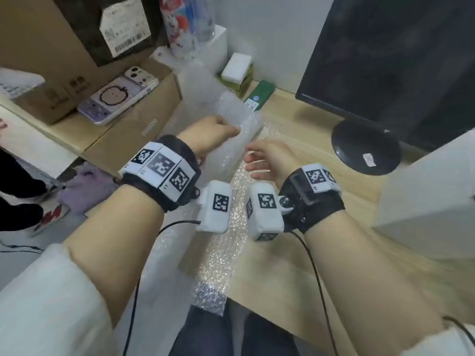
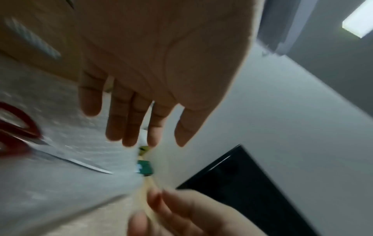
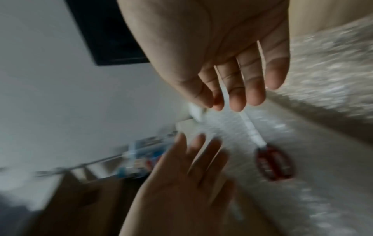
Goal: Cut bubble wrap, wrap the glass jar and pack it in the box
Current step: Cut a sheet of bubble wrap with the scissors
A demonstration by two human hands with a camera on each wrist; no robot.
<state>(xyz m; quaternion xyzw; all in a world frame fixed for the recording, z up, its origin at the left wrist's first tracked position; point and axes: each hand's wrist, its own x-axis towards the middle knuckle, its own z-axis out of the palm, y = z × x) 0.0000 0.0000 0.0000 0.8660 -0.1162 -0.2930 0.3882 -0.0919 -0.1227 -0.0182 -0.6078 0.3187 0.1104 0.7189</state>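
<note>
Above a pale wooden surface (image 1: 303, 155), a person's left hand (image 1: 210, 134) and right hand (image 1: 272, 158) reach toward a roll of clear bubble wrap (image 1: 231, 116), whose loose sheet trails down the middle of the surface and over its near edge. Both hands show straight, spread fingers in the wrist views and hold nothing; the left hand's fingertips lie at or against the roll, though contact cannot be confirmed. Red-handled scissors (image 2: 18, 132) lie on the sheet, seen only in the wrist views. No glass jar can be picked out in any view. Risks, as a judgement: a careless tug on the roll could drag the sheet and send the scissors off the surface; the overhanging end could slide the sheet toward the person's lap; a reaching palm could meet the blades. At left sits a brown cardboard box (image 1: 133, 124) with a lilac phone in a cartoon case (image 1: 115, 96) on top; behind stand a larger labelled carton (image 1: 64, 47), a white block (image 1: 236, 66) and a small green box (image 1: 259, 95). A black monitor (image 1: 390, 60) on a round stand fills the right, and a grey-white case (image 1: 431, 196) stands at the near right.
</note>
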